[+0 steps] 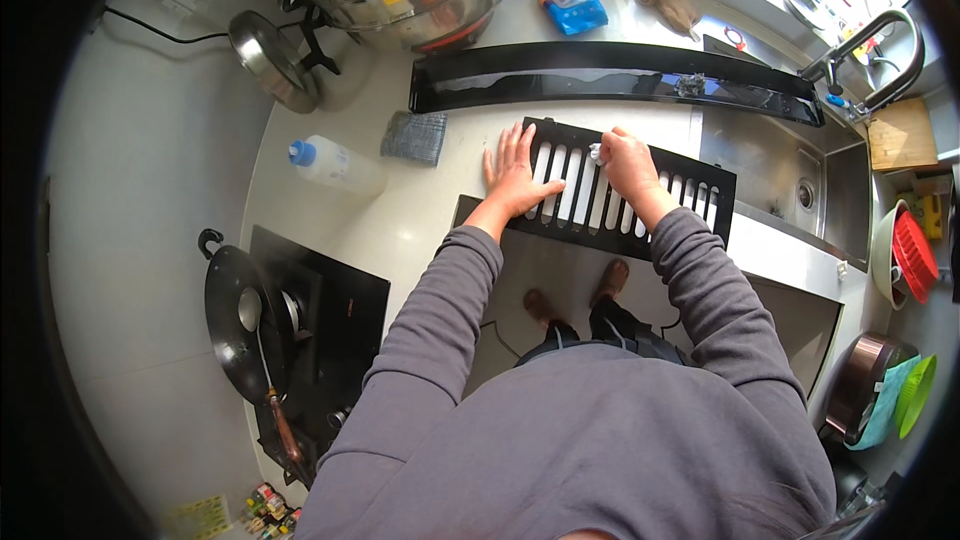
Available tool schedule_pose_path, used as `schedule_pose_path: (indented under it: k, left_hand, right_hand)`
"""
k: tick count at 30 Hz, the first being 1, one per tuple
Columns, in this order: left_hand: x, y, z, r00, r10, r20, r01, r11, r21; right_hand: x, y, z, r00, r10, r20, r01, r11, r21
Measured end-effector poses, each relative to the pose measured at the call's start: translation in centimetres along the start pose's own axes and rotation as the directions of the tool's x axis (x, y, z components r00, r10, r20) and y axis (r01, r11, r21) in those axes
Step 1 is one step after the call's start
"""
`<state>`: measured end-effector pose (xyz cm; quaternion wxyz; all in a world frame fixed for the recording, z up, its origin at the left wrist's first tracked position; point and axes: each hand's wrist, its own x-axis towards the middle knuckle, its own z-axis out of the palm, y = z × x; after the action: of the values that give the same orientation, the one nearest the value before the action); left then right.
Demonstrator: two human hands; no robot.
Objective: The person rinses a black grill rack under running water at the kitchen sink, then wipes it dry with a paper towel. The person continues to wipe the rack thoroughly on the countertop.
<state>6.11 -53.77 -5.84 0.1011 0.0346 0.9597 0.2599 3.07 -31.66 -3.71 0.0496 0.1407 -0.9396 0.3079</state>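
Note:
A black slotted grille panel [607, 227] lies at the counter's near edge, with pale counter showing through its long slots. My left hand [516, 183] rests spread on the panel's left end, thumb stretched out over the slats. Near the middle of its far edge, my right hand [632, 170] is closed around a small whitish wad [597, 153]; only a bit of the wad shows beside the fingers, so its material is unclear. Behind the panel lies a long black trough [560, 56], wet inside, with a silvery scrubber [690, 85] in it.
To the left stand a plastic bottle with a blue cap [335, 166] and a grey folded cloth [413, 137]. A wok [232, 325] with a ladle sits on the black stove [345, 300]. The sink [770, 155] and faucet [895, 90] are at right. Glass pots [400, 0] stand at the back.

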Motion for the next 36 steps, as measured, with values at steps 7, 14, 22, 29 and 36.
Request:
schedule_pose_path:
  k: [7,14,22,29,36]
  left_hand:
    - [-0.3,0.7,0.1,0.998,-0.024,-0.054,0.024,1.0,-0.005]
    - [-0.3,0.8,0.1,0.996,-0.036,-0.076,0.036,0.999,0.002]
    - [-0.3,0.7,0.6,0.991,-0.018,-0.135,0.022,1.0,0.023]
    - [-0.6,1.0,0.6,0.984,-0.004,-0.175,0.016,0.998,0.068]
    - [-1.0,1.5,1.1,0.966,0.039,-0.257,0.009,0.983,0.183]
  right_hand:
    - [-6.7,-2.5,0.2,0.959,-0.15,0.239,0.122,0.984,0.128]
    - [-2.6,-2.3,-0.2,0.994,-0.039,0.103,0.037,0.999,0.023]
    - [-9.8,-4.2,0.4,0.965,-0.155,0.212,0.111,0.973,0.203]
    - [-3.2,0.2,-0.6,0.978,-0.089,-0.19,0.105,0.991,0.079]
    - [-6.2,-0.2,-0.9,0.998,-0.066,0.014,0.063,0.984,0.169]
